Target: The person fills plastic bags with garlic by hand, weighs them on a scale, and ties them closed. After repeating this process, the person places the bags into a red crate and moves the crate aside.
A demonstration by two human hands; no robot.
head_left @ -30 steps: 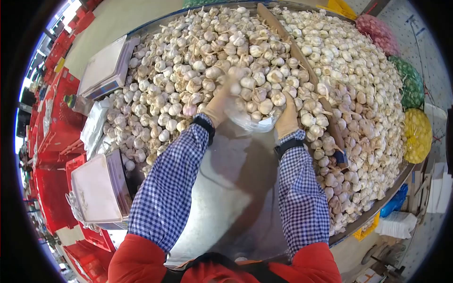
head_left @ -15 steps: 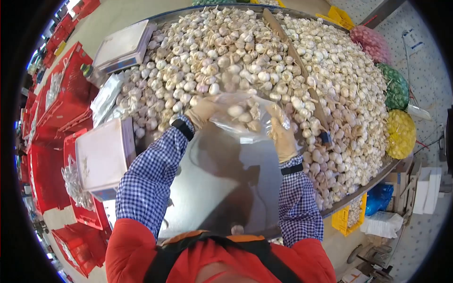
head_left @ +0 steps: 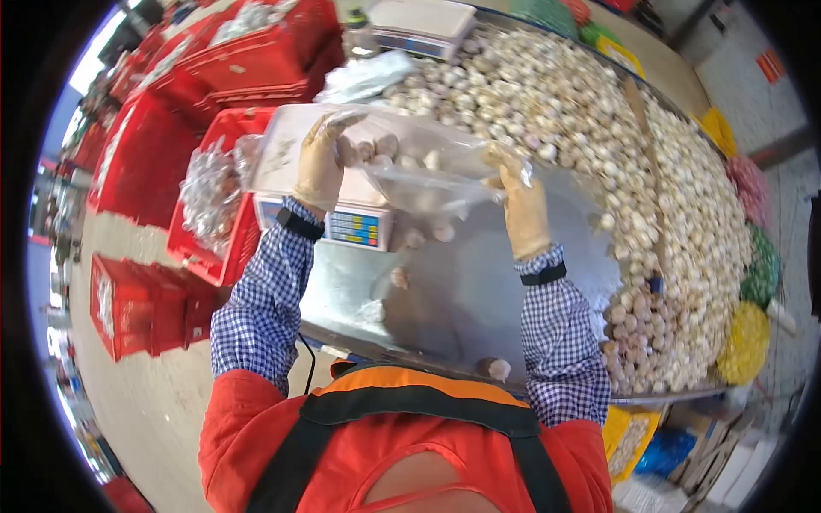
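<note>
A clear plastic bag (head_left: 428, 184) with several garlic bulbs in it is stretched between my two gloved hands. My left hand (head_left: 325, 160), closed on the bag's left end, is over the white pan of a scale (head_left: 286, 141). The scale's keypad (head_left: 353, 228) shows below the bag. At the bag's right end, my right hand (head_left: 518, 201) pinches the plastic above the metal tabletop (head_left: 479, 299). A few loose bulbs lie on the metal below the bag, and one bulb (head_left: 499, 368) is near the front edge.
A large heap of garlic (head_left: 556, 94) covers the back and right, crossed by a wooden divider (head_left: 647, 154). Behind the bag is a second scale (head_left: 419, 17) beside stacked plastic bags (head_left: 363, 77). Red crates (head_left: 150, 162) stand at left, one holding filled bags (head_left: 209, 197). Net sacks (head_left: 744, 342) line the right.
Both hands have carried the bag left, from in front of the heap to over the near scale, and its plastic is stretched wider. The view has turned left.
</note>
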